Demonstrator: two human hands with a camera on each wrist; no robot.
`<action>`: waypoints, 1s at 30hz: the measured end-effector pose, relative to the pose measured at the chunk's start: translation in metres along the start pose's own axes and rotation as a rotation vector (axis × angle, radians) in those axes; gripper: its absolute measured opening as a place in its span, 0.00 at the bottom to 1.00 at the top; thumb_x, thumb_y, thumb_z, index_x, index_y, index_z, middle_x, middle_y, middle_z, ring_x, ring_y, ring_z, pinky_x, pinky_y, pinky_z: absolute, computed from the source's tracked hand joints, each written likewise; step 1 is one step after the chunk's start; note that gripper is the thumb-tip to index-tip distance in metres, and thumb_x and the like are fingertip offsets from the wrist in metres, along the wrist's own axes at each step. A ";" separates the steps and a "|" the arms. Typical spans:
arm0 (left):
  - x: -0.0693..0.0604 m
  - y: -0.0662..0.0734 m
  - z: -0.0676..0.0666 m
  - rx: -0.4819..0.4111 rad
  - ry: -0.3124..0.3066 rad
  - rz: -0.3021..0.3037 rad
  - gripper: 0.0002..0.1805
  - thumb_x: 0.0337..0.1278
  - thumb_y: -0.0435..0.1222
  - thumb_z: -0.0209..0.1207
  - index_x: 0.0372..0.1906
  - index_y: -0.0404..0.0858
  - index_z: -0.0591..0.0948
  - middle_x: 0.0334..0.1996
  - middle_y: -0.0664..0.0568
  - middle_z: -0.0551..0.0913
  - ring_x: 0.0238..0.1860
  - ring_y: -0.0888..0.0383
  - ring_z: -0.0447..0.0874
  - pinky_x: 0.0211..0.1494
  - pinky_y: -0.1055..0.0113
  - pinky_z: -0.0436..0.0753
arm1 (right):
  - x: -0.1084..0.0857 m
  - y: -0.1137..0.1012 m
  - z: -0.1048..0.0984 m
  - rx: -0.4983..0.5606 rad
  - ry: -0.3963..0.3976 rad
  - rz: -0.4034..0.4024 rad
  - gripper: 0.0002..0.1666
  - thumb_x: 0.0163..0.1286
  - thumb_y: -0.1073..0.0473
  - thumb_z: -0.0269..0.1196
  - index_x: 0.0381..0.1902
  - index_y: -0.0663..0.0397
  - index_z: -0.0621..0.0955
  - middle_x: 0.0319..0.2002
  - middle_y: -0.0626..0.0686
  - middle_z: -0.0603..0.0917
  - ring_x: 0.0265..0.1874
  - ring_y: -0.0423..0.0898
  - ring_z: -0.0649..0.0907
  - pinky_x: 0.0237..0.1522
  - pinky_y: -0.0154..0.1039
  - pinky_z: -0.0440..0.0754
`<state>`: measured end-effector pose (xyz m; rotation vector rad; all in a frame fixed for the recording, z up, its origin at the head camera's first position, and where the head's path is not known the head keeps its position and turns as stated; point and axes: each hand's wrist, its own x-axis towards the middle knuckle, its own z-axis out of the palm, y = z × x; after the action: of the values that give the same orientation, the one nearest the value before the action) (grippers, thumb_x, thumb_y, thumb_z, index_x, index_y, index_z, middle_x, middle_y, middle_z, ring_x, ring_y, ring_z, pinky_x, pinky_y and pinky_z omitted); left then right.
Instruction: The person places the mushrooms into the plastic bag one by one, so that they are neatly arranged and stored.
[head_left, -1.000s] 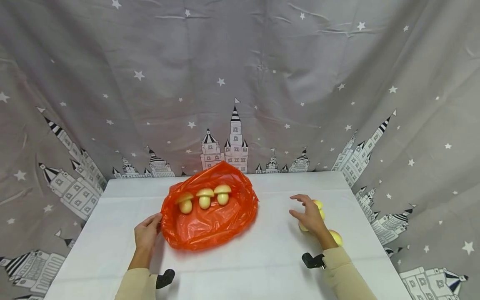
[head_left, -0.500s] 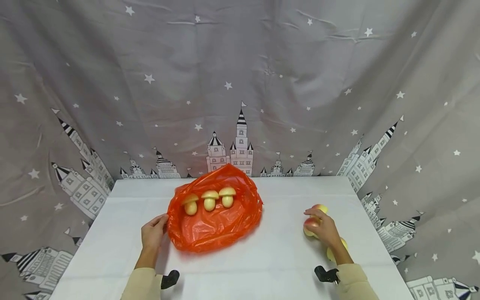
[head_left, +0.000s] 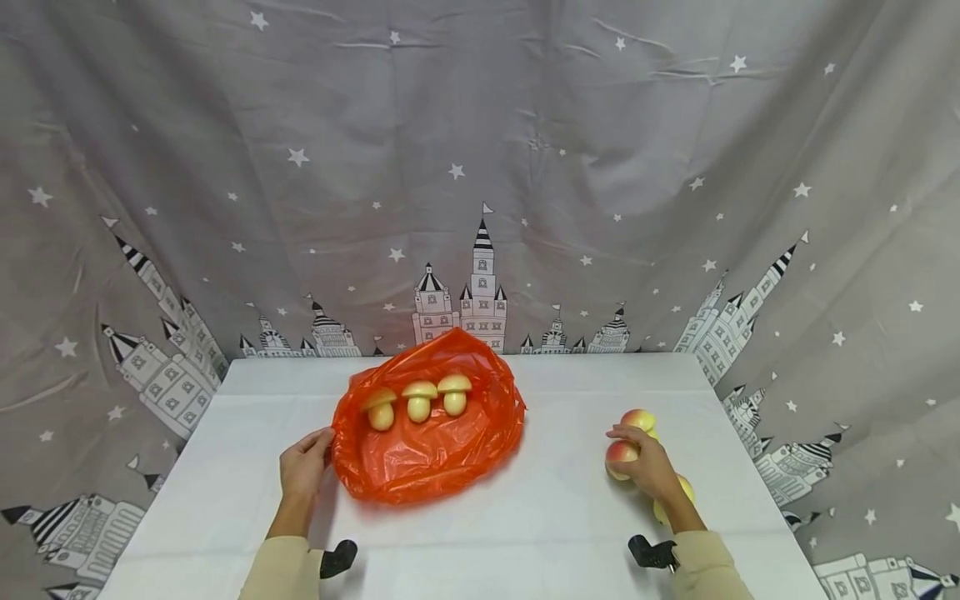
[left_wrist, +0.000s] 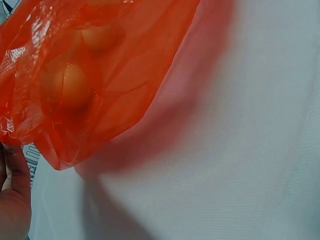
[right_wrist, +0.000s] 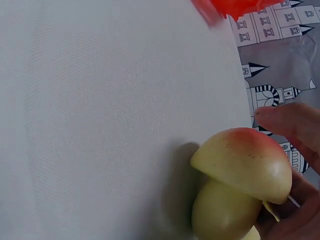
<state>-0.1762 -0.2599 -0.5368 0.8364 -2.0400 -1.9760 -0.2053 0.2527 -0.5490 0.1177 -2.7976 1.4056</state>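
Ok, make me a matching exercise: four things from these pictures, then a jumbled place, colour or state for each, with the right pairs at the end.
Things:
1. bag
2. left hand
3. curtain
4. right hand

Places, colours, states:
A. grey and patterned
B. at the loose mushrooms outside the bag
C. orange-red, with three mushrooms inside
D. holding the bag

Right pairs:
1-C
2-D
3-A
4-B
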 end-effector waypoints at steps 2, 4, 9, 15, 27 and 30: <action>0.000 -0.001 0.000 -0.008 0.002 0.000 0.26 0.68 0.42 0.55 0.59 0.24 0.74 0.28 0.66 0.79 0.31 0.74 0.78 0.37 0.83 0.78 | 0.002 0.000 0.000 -0.021 -0.012 0.022 0.27 0.50 0.73 0.69 0.51 0.64 0.81 0.58 0.66 0.77 0.61 0.64 0.72 0.62 0.61 0.67; -0.001 -0.002 0.000 -0.009 0.002 -0.002 0.26 0.68 0.42 0.55 0.59 0.24 0.74 0.28 0.66 0.79 0.31 0.74 0.78 0.37 0.83 0.78 | 0.002 0.000 0.000 -0.029 -0.020 0.027 0.28 0.49 0.72 0.70 0.51 0.63 0.80 0.57 0.67 0.77 0.59 0.65 0.73 0.61 0.60 0.69; -0.001 -0.003 0.002 -0.008 -0.003 -0.002 0.26 0.68 0.43 0.55 0.59 0.24 0.74 0.30 0.64 0.80 0.31 0.75 0.78 0.37 0.83 0.78 | 0.002 -0.002 -0.008 -0.008 -0.113 -0.003 0.33 0.46 0.72 0.70 0.55 0.65 0.77 0.58 0.68 0.75 0.60 0.66 0.72 0.62 0.61 0.67; 0.001 -0.002 0.002 0.015 -0.001 -0.020 0.26 0.69 0.43 0.54 0.60 0.26 0.74 0.43 0.50 0.81 0.31 0.75 0.77 0.37 0.84 0.78 | 0.000 -0.003 -0.019 -0.019 -0.311 -0.028 0.41 0.43 0.76 0.66 0.61 0.65 0.73 0.62 0.69 0.69 0.63 0.67 0.67 0.62 0.65 0.64; 0.001 0.002 0.001 0.024 -0.008 -0.056 0.26 0.70 0.45 0.52 0.62 0.29 0.74 0.57 0.38 0.75 0.31 0.75 0.77 0.38 0.85 0.77 | 0.006 0.000 -0.025 -0.084 -0.362 -0.088 0.39 0.46 0.74 0.68 0.60 0.68 0.73 0.58 0.69 0.74 0.55 0.63 0.75 0.53 0.54 0.74; -0.001 0.001 0.001 0.028 -0.007 -0.058 0.26 0.70 0.45 0.52 0.62 0.29 0.74 0.57 0.38 0.74 0.31 0.76 0.77 0.38 0.85 0.77 | 0.006 -0.001 -0.021 -0.065 -0.329 -0.081 0.37 0.47 0.71 0.71 0.58 0.71 0.73 0.54 0.68 0.76 0.51 0.60 0.77 0.49 0.49 0.77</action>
<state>-0.1764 -0.2592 -0.5354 0.9052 -2.0742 -1.9870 -0.2118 0.2684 -0.5355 0.4997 -3.0493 1.3892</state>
